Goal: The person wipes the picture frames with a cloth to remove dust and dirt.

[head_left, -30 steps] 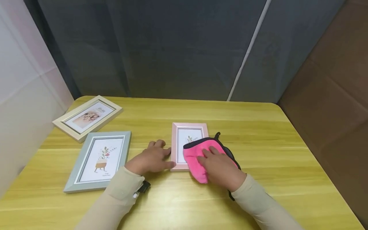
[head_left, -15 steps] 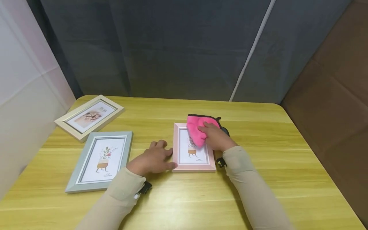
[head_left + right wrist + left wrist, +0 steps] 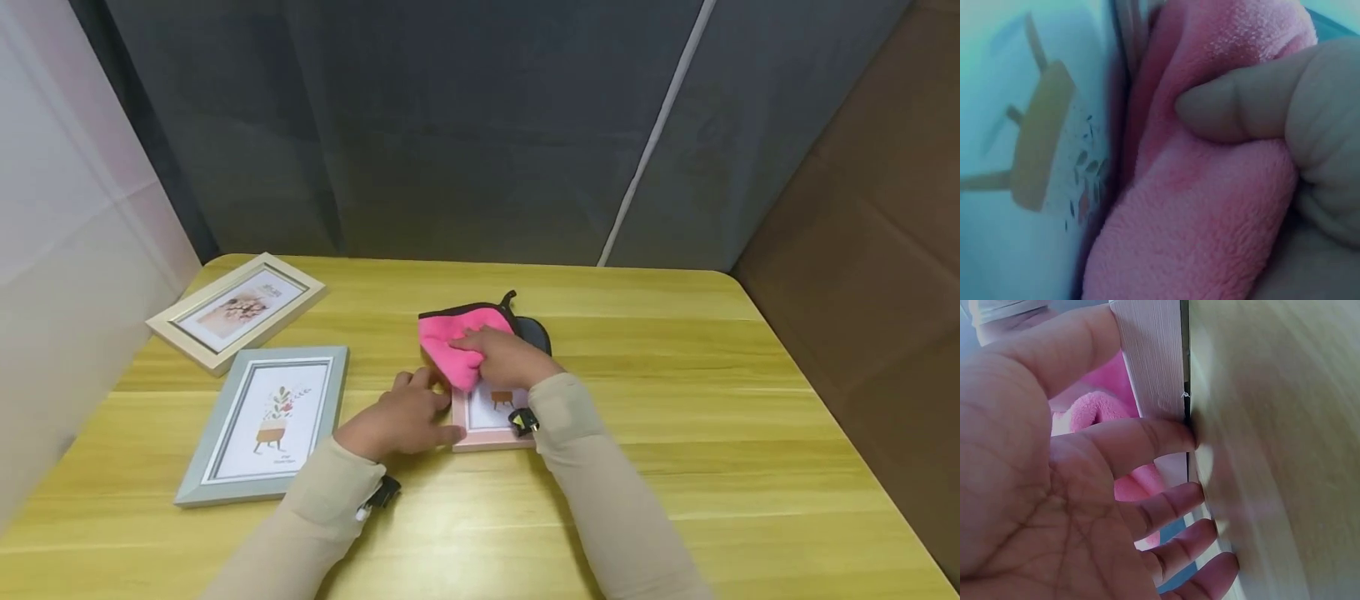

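A pink picture frame [image 3: 477,443] lies face up on the table, much of it hidden under a plush pink cloth [image 3: 450,337] and my right arm. The cloth has a black border, a loop and a dark grey underside. My right hand [image 3: 510,357] holds it over the frame's upper left part; in the right wrist view, the thumb [image 3: 1235,103] digs into the cloth [image 3: 1191,212] beside the printed picture [image 3: 1041,137]. My left hand [image 3: 401,417] rests at the frame's left side. In the left wrist view, its thumb and forefinger touch the frame's edge [image 3: 1157,362], other fingers reaching the tabletop.
A larger grey-green picture frame [image 3: 219,417] lies left of my left hand. Behind it, at the far left, is a cream picture frame [image 3: 217,358] set at an angle. The wooden table [image 3: 712,417] ends at a dark curtain [image 3: 450,150], with a brown panel [image 3: 862,250] at right.
My right hand has carried the cloth from the frame's lower right up to its top, then across to the left. The left hand has stayed at the frame's left edge.
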A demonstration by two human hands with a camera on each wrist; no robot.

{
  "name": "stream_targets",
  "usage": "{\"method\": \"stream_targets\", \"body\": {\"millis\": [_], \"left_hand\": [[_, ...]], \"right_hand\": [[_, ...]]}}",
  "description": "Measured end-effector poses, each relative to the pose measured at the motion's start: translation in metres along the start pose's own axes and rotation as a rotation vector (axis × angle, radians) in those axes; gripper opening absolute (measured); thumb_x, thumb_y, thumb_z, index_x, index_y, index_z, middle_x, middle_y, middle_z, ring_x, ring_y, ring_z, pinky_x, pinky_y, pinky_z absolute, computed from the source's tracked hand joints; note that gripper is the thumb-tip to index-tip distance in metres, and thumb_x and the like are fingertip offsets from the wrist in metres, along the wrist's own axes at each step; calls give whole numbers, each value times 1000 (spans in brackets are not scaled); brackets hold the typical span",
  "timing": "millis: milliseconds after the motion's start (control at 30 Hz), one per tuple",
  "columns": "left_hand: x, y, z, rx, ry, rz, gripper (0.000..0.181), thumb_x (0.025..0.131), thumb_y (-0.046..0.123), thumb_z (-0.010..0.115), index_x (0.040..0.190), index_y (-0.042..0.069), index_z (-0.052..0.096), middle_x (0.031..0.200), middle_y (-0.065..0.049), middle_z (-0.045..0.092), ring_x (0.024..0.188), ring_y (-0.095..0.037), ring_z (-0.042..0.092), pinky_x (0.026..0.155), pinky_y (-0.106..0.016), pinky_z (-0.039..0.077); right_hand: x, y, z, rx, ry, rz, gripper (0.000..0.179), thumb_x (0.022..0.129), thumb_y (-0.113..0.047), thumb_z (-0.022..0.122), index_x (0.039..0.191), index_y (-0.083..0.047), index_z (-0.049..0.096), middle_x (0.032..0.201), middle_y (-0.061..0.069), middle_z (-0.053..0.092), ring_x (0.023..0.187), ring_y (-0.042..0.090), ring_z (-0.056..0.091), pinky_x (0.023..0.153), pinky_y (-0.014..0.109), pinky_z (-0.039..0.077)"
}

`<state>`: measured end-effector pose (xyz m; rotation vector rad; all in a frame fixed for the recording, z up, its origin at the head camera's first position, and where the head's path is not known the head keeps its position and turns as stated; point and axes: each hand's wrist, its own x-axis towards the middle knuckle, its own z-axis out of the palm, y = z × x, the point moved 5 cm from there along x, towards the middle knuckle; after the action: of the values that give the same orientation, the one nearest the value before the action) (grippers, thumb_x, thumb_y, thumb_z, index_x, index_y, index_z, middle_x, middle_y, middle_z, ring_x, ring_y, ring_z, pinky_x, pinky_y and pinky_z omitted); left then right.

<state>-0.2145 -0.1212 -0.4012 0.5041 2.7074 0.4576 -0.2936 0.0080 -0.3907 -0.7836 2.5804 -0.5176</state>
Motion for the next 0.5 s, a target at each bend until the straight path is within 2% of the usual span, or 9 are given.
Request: {"method": "stream_targets", "body": {"millis": [67, 133, 233, 300, 400, 467, 500], "left_hand": [[-1, 1, 1, 6, 1, -3, 66, 92, 46, 67, 141, 4, 56, 148, -23, 37, 125, -44, 35, 97, -60, 42], [-1, 3, 3, 18, -3, -7, 65, 93, 46, 66, 142, 5, 54, 147, -24, 37, 127, -45, 35, 98, -60, 42], [-2, 5, 4, 31, -6, -8, 64, 95, 45, 63, 143, 5, 53, 147, -26, 37, 129, -47, 33, 99, -61, 40], [-3, 6, 4, 27, -9, -3, 64, 96, 44, 62, 144, 4, 52, 148, -27, 36, 131, -48, 32, 100, -62, 39], [-3, 6, 5, 17, -4, 2, 64, 96, 44, 61, 145, 3, 50, 148, -28, 35, 131, -49, 31, 100, -63, 37], [-4, 6, 5, 16, 1, -1, 64, 96, 44, 61, 145, 4, 50, 148, -28, 34, 132, -48, 30, 101, -63, 36], [-4, 6, 6, 16, 4, 0, 64, 96, 44, 60, 145, 4, 50, 148, -28, 34, 133, -48, 30, 101, -63, 36]], "right_hand": [[-5, 1, -1, 39, 13, -3, 70, 87, 11, 50, 148, -23, 50, 159, 2, 34, 148, 23, 23, 115, 38, 27], [-13, 6, -3, 35, 31, 13, 64, 89, 9, 51, 146, -19, 52, 158, 5, 36, 146, 24, 28, 116, 38, 26], [-26, 18, -13, 5, 86, 112, 52, 92, 3, 55, 142, -13, 57, 151, 9, 46, 138, 25, 41, 113, 39, 31], [-34, 28, -19, -22, 118, 196, 46, 94, -2, 56, 138, -9, 60, 142, 10, 55, 125, 26, 52, 106, 39, 39], [-41, 41, -26, -45, 152, 290, 41, 96, -6, 56, 137, -8, 61, 133, 10, 61, 105, 26, 58, 96, 38, 45], [-41, 43, -25, -58, 141, 288, 41, 96, -7, 56, 137, -8, 61, 133, 10, 61, 106, 26, 58, 98, 39, 45], [-39, 42, -24, -66, 137, 268, 42, 96, -5, 56, 138, -8, 60, 136, 11, 60, 112, 26, 57, 102, 39, 43]]}}
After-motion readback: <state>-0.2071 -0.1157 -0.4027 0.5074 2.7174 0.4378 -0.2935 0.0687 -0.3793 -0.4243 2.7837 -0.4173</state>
